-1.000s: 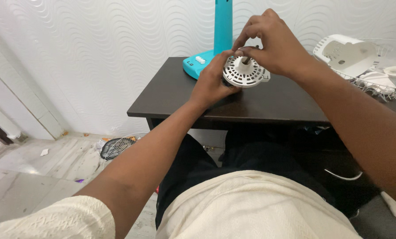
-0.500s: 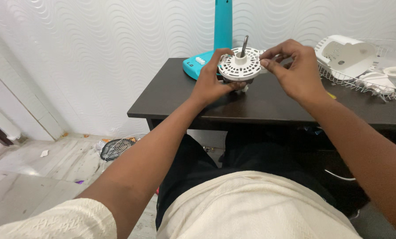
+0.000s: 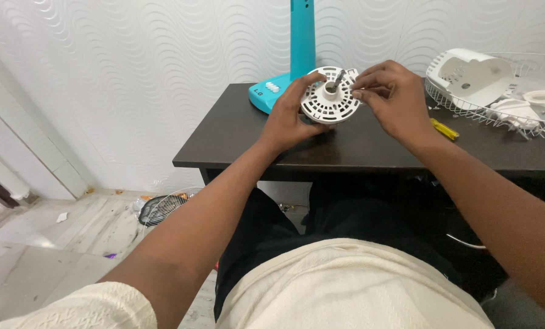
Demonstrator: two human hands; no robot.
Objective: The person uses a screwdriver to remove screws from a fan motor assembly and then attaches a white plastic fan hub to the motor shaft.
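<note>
- Between the two hands, above the dark table (image 3: 236,137), sits a round white slotted motor cover (image 3: 329,97) with a short metal shaft (image 3: 338,78) rising from its hub; it is tilted so its vented face looks toward the camera.
- Left hand (image 3: 289,116) is clamped on the cover: the thumb lies along its lower left rim and the fingers curl round behind its top edge.
- Right hand (image 3: 393,97) touches the cover's right rim; its fingertips (image 3: 361,91) are pinched together there, and whether they grip something small I cannot tell.
- Just behind the left fingers stands a teal fan base (image 3: 269,92) with its upright teal column (image 3: 302,36).
- Right of the right hand, near the wrist, a yellow-handled screwdriver (image 3: 444,129) lies on the table.
- Farther right rests a wire fan guard (image 3: 537,125) holding a white housing shell (image 3: 470,73) and smaller white parts.
- Below the left forearm, on the floor, lies another wire guard (image 3: 163,208).
</note>
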